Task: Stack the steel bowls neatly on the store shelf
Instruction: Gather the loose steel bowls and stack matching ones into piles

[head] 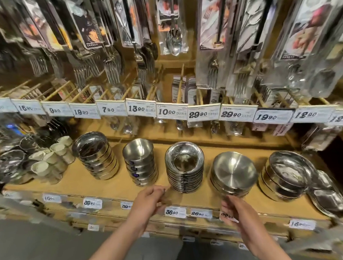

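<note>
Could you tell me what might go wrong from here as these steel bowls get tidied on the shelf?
1. The top bowl of the stack nearest the right hand sits tilted; a nudge could slide it off.
2. The tall stack of shallow bowls stands near the shelf's front edge, beside the left hand; a bump may topple it.
3. At far right, loose plates lean against a stack and could slip forward.

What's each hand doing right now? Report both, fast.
Left hand: fingers loosely curled, holding nothing, just short of the flat-rimmed bowl stack.
Right hand: loosely curled, empty, below the wide bowl stack.
</note>
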The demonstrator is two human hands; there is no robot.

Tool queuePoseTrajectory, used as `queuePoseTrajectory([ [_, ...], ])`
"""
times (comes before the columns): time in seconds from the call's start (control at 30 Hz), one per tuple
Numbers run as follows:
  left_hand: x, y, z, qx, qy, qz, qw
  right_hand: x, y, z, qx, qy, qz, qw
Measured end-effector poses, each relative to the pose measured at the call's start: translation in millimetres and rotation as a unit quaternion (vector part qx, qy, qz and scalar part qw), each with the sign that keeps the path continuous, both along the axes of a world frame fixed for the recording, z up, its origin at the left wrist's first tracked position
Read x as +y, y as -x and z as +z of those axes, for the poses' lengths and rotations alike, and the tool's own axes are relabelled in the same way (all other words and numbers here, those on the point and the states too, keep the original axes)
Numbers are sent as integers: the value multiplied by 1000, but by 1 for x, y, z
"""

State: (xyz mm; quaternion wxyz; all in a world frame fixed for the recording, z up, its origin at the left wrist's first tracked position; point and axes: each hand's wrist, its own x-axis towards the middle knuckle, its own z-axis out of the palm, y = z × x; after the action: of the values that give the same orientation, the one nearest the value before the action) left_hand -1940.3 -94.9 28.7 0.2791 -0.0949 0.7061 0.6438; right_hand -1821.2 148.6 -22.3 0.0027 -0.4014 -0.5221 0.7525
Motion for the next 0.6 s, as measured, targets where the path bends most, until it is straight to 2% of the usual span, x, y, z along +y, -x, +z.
queuePoseTrajectory([
  [0.37, -4, -7, -7, -5, -30, 64, 997, 3, 14, 10, 21, -24, 88, 996],
  [0.6, 4, 27, -11, -14, -21, 36, 999, -2, 40, 13, 23, -24, 82, 996],
])
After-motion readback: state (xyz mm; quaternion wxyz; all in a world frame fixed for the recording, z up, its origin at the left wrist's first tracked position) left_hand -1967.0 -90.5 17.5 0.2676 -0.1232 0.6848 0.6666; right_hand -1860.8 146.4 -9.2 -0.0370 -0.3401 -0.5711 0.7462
